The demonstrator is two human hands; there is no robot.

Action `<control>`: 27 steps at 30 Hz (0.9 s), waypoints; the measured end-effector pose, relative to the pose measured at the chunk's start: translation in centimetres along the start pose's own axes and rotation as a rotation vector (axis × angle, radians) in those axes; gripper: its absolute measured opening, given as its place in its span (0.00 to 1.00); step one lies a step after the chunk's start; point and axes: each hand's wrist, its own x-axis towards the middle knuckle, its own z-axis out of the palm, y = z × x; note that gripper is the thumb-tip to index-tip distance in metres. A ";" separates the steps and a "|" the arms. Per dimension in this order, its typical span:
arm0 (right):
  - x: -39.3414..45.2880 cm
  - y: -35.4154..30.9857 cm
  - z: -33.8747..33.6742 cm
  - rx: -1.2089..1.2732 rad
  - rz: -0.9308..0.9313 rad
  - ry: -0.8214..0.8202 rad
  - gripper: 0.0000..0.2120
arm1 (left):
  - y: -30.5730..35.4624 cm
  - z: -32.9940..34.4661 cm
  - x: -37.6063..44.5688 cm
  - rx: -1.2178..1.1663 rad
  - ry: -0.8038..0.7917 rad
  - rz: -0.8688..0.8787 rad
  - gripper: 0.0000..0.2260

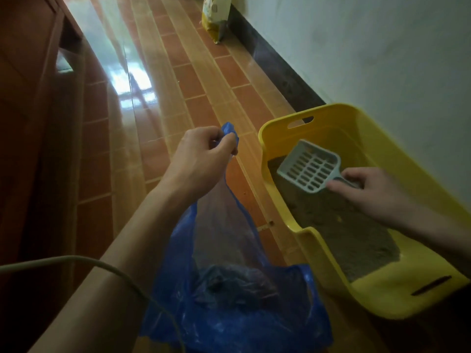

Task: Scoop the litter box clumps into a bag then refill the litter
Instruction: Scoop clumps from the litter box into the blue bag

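Litter lies grey and fairly level in the yellow litter box, which sits on the tiled floor against the wall, just right of the blue bag. The left hand pinches the bag's rim and lifts it, so the mouth hangs open beside the box; a dark mass at the bottom suggests some clumps have already gone in. The right hand curls around the handle of the pale slotted scoop, whose head sits over the far end of the litter and looks empty. Scooping appears under way or nearly finished. Refilling looks undone: a yellow litter sack stands far along the wall, untouched.
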 end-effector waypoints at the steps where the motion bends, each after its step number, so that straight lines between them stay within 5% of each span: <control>1: 1.0 1.2 -0.1 -0.023 0.045 0.054 0.06 | 0.2 0.2 0.0 0.004 0.008 0.005 0.15; 9: 6.1 6.2 3.7 -0.317 0.133 0.135 0.07 | 0.2 1.3 0.0 0.055 0.020 0.020 0.17; 27: 9.7 5.1 7.1 -0.126 0.233 0.041 0.10 | -0.6 2.1 -0.1 0.101 0.005 0.022 0.14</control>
